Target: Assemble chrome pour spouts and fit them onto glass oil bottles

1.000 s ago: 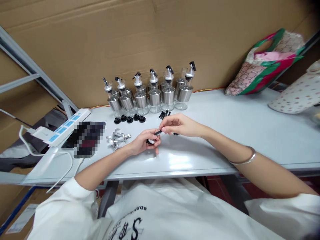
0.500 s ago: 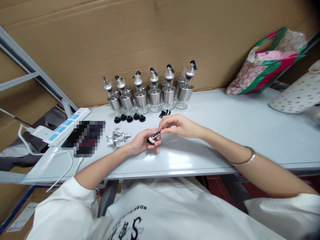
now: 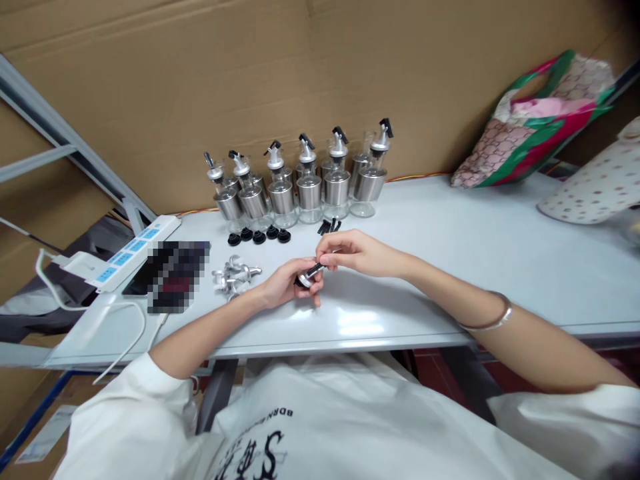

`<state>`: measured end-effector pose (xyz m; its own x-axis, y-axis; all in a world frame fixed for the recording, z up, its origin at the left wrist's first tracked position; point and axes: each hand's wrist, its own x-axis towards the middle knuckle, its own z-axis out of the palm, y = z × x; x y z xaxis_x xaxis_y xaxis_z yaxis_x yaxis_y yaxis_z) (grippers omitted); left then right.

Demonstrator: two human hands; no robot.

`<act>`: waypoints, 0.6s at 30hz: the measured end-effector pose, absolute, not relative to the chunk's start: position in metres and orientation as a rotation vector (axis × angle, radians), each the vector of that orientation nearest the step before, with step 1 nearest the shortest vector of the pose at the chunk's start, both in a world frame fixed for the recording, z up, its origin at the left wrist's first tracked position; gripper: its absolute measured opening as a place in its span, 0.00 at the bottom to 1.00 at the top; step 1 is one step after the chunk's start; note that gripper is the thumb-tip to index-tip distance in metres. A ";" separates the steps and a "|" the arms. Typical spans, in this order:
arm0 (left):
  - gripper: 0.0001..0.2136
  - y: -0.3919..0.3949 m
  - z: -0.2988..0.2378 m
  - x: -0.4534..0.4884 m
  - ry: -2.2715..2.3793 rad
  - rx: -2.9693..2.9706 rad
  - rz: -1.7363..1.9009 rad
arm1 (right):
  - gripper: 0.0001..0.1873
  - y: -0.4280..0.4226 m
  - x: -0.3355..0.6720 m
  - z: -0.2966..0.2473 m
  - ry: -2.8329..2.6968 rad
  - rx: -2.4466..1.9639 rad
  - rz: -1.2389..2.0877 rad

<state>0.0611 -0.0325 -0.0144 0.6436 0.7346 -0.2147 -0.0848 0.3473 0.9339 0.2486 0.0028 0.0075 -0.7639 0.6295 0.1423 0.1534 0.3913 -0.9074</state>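
Note:
My left hand (image 3: 290,283) is curled round a small silver pourer cap (image 3: 304,279) just above the pale table (image 3: 450,267). My right hand (image 3: 357,252) pinches a thin black stick-like piece (image 3: 317,269) that meets the cap from the right. Left of my hands lies a heap of silver spouts (image 3: 234,275). A row of black stoppers (image 3: 259,235) and a few black small pieces (image 3: 329,227) lie in front of several glass and steel dispenser bottles (image 3: 300,187) at the back.
A white power strip (image 3: 131,252) and a dark phone (image 3: 170,275) lie at the left. A patterned bag (image 3: 530,127) and a dotted white cloth item (image 3: 595,190) rest at the far right. Cardboard (image 3: 300,73) walls the back.
My right hand has shifted slightly left and pressed the black piece closer against the cap in my left hand. Everything else on the table stays where it was.

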 end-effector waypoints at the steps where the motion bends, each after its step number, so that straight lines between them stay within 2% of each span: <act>1: 0.11 -0.032 -0.014 0.061 0.709 1.100 0.593 | 0.13 0.003 0.248 0.007 -2.188 -0.653 1.342; 6: 0.11 -0.031 -0.016 0.061 0.701 1.098 0.604 | 0.12 0.003 0.248 0.006 -2.158 -0.589 1.244; 18: 0.12 -0.033 -0.014 0.061 0.655 1.094 0.611 | 0.13 0.003 0.251 0.010 -2.186 -0.632 1.360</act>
<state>0.0614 -0.0328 -0.0141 0.6617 0.7290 -0.1753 -0.1243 0.3372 0.9332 0.2506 0.0026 0.0095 -0.7752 0.6116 0.1582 0.1284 0.3977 -0.9085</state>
